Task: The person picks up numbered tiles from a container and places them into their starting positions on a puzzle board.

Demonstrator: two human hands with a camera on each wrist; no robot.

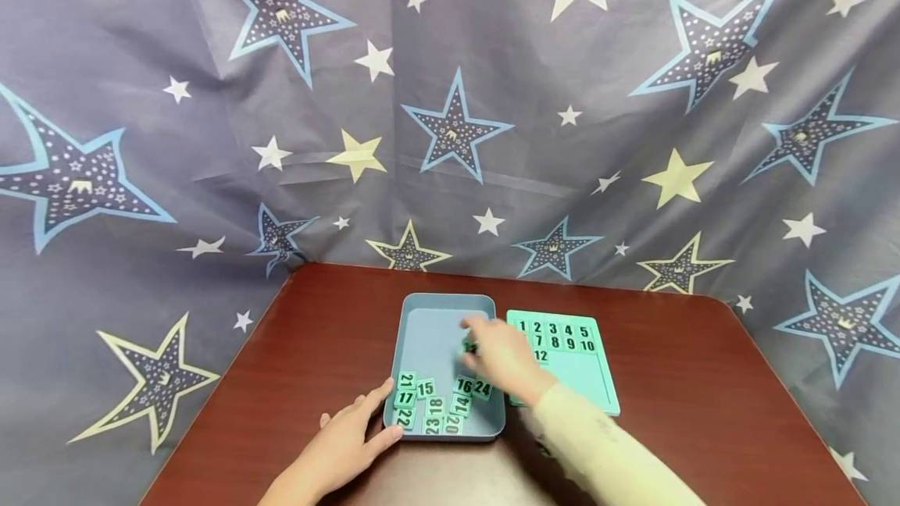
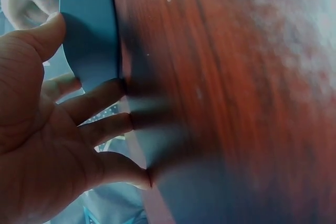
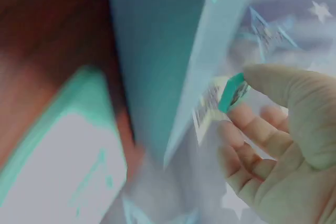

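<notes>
Head view, from the left: the left hand (image 1: 344, 434) is spread with its fingers loosely extended, gripping nothing and touching the near left side of the blue-grey tray (image 1: 430, 334), where loose number tiles (image 1: 465, 386) lie mostly toward the near end. Over the tray's right side, the right hand (image 1: 508, 358) pinches one green tile (image 3: 233, 93) between thumb and index finger, its other fingers loosely bent. Just right of the tray, the mint-green board (image 1: 578, 383) lies partly behind that hand and forearm, numbered tiles filling its far rows.

The tray (image 1: 430, 338) is blue, board (image 1: 580, 381) mint — held tile (image 3: 232, 93) green, perhaps dark-marked.
</notes>
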